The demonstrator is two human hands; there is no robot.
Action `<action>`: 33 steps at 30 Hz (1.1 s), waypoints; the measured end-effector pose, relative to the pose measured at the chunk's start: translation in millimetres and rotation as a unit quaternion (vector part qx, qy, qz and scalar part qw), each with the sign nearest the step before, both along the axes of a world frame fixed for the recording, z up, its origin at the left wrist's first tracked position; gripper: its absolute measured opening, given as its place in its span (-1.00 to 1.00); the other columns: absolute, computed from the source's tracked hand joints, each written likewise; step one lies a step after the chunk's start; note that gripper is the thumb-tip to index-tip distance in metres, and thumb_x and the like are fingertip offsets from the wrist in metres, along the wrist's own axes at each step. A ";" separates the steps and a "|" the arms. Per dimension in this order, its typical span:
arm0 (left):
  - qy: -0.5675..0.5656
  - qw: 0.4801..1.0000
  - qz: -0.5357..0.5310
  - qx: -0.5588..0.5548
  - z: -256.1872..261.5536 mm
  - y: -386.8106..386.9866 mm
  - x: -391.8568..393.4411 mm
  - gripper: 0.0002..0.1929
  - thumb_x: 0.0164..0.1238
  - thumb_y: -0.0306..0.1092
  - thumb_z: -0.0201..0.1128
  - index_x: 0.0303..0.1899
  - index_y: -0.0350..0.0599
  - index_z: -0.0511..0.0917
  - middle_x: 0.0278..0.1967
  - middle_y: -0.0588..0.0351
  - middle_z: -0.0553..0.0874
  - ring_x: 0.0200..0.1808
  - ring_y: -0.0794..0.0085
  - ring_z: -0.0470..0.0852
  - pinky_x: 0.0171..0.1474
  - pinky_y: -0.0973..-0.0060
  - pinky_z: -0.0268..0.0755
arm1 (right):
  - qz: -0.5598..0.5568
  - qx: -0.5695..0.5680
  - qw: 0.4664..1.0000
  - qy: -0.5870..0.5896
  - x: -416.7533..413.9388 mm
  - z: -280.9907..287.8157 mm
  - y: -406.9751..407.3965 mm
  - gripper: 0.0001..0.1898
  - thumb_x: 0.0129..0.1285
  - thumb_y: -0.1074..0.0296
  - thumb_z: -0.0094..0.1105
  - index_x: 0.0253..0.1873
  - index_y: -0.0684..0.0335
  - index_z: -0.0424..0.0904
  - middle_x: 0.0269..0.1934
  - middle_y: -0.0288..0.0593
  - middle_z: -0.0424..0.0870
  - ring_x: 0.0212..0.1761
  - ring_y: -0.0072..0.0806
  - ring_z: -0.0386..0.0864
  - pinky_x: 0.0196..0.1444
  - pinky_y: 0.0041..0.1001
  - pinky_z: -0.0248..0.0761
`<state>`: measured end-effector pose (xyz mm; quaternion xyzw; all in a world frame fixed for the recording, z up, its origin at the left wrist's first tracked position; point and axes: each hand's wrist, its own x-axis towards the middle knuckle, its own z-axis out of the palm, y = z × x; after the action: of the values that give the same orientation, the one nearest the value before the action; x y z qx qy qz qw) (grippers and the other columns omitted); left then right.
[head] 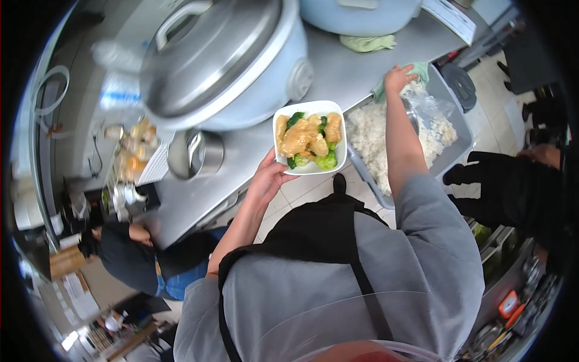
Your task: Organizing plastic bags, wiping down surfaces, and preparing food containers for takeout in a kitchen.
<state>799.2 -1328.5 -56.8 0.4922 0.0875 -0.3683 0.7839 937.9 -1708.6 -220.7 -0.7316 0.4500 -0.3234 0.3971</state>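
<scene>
My left hand (268, 180) holds a white square bowl (312, 171) by its near left side, thumb at the rim. Glossy, sauce-coated pieces of food (301, 138) lie in it over broccoli florets (326, 161). My right arm reaches across a grey plastic tub (456, 131) of cooked white rice (368, 131). At the tub's far edge, my right hand (398, 78) rests on a green cloth (380, 90); whether the fingers close on it is unclear. Beside my forearm, a metal utensil (410, 115) and a clear plastic bag (436, 108) lie on the rice, partly hidden.
A large lidded cooker (253, 97) stands on the steel counter (332, 59), with a metal pot (210, 151) near it. Another light-blue appliance (362, 18) is beyond, a green cloth under it. One person (126, 258) is at the left, another (506, 190) close at the right.
</scene>
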 end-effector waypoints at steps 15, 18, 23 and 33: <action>-0.044 0.983 0.174 -0.022 12.1 173.5 -112.3 -0.41 0.00 -0.64 -0.12 0.18 -0.20 0.08 0.01 -0.03 0.39 -0.05 0.27 0.49 -0.07 0.35 0.47 | 0.433 0.151 0.879 -0.127 -165.6 -13.0 371.8 -0.42 0.20 0.46 -0.12 0.28 0.31 -0.12 0.12 0.42 0.06 0.16 -0.13 0.18 0.12 -0.44 0.09; -0.048 0.975 0.219 -0.008 11.0 220.5 -144.4 -0.41 -0.01 -0.64 -0.12 0.18 -0.20 0.08 0.01 -0.01 0.39 -0.05 0.27 0.49 -0.07 0.35 0.46 | 0.542 0.256 0.794 -0.102 -196.6 13.2 417.4 -0.48 0.16 0.46 -0.04 0.22 0.33 0.07 -0.02 0.20 0.36 -0.01 -0.40 0.38 0.03 -0.50 0.20; -0.048 0.955 0.291 0.011 9.7 291.5 -198.8 -0.40 -0.03 -0.64 -0.13 0.18 -0.17 0.10 0.00 -0.01 0.39 -0.05 0.28 0.49 -0.07 0.36 0.46 | 0.530 0.522 0.668 -0.019 -192.2 45.6 482.9 -0.65 0.12 0.46 0.00 0.04 0.35 0.40 -0.33 -0.24 0.53 -0.39 -0.62 0.45 -0.31 -0.64 0.34; -0.060 0.890 0.451 0.027 -8.1 384.7 -267.2 -0.46 -0.02 -0.65 -0.14 0.13 -0.21 0.18 -0.06 -0.06 0.45 -0.13 0.23 0.54 -0.13 0.40 0.51 | 0.755 0.174 0.618 -0.132 -118.1 174.3 608.3 -0.88 0.10 0.42 0.10 -0.28 0.32 0.48 -0.43 -0.26 0.58 -0.41 -0.64 0.47 -0.35 -0.64 0.30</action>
<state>532.0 -943.8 -64.8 0.4416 0.2629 0.0573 0.8559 819.9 -1100.3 -46.4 -0.6804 -0.2707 0.0815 0.6761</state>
